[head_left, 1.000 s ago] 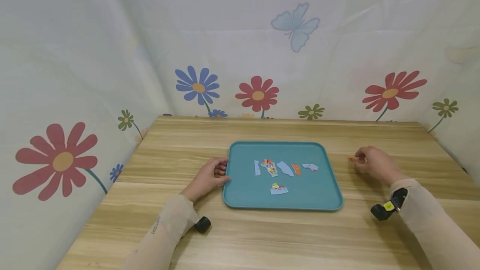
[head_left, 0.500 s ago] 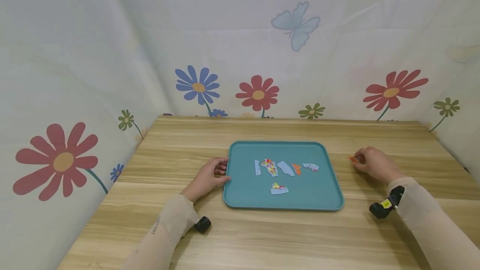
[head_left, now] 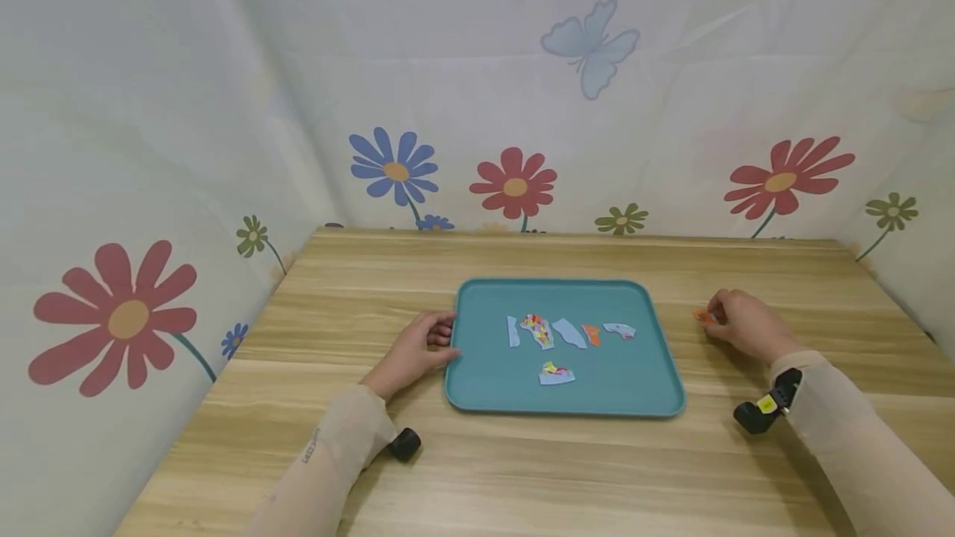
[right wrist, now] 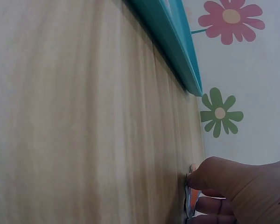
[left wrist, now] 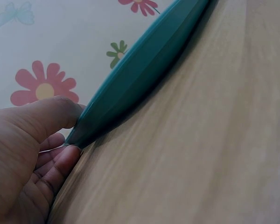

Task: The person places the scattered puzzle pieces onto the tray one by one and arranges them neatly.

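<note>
In the head view my left hand (head_left: 414, 352) grips the left rim of a teal tray (head_left: 492, 399). The left wrist view has the thumb over the tray's edge (left wrist: 130, 70) and fingers against its underside. On the tray lie several torn-looking paper pieces: two light blue pieces (head_left: 570, 334), a multicoloured one (head_left: 537, 330), an orange one (head_left: 592, 336), a pale one (head_left: 619, 330) and a blue-yellow one (head_left: 556, 374). Right of the tray, my right hand (head_left: 753, 328) pinches another orange paper piece (right wrist: 193, 199), low over the wooden table, its far part hidden by fingers.
The wood-grained table (head_left: 522, 471) extends around the tray on all sides. Behind it hangs a pale curtain (head_left: 462, 65) printed with flowers and a butterfly. Each wrist carries a small black camera (head_left: 761, 415).
The right fingers have drawn in around the orange piece, which has shifted very slightly. The left hand, tray and pieces on it stay put; the head view tilts a little.
</note>
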Available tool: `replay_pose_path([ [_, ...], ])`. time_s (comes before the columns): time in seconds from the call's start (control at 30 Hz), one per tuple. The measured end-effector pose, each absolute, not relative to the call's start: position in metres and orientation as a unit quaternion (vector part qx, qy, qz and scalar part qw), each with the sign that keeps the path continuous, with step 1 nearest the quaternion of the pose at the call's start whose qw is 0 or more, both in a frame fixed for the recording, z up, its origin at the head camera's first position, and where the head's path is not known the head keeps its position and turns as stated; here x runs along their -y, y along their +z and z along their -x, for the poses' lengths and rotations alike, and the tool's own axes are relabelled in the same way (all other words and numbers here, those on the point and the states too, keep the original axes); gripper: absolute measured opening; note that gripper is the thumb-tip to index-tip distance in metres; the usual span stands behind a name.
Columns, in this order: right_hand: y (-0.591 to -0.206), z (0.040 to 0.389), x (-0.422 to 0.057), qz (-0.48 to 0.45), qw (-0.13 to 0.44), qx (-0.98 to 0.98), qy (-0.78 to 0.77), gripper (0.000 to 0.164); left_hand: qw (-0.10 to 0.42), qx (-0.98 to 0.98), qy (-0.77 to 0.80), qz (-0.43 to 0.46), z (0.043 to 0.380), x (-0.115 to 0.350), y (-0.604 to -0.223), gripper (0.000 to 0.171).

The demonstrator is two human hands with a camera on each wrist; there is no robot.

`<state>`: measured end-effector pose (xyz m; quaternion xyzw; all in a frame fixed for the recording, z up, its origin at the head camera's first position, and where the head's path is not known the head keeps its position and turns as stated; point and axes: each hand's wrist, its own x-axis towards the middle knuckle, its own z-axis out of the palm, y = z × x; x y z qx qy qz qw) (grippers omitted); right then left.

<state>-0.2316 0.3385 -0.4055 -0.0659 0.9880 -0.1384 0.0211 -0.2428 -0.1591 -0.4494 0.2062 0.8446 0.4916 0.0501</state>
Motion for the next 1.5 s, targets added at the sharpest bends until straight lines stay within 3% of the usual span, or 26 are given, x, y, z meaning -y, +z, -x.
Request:
replay_pose_path([
  [0.5, -0.402, 0.228, -0.338, 0.054, 0.017, -0.992, -0.117, 0.032, 0.051, -0.85, 0.485, -0.201, 0.242, 0.158, -0.446, 0.059],
  [0.8, -0.396, 0.227, -0.335, 0.039, 0.026, -0.99, -0.135, 0.039, 0.049, -0.849, 0.484, -0.206, 0.244, 0.158, -0.447, 0.058],
  [1.5, -0.371, 0.214, -0.306, 0.073, -0.011, -0.986, -0.152, 0.037, 0.057, -0.849, 0.485, -0.2, 0.243, 0.158, -0.447, 0.059],
])
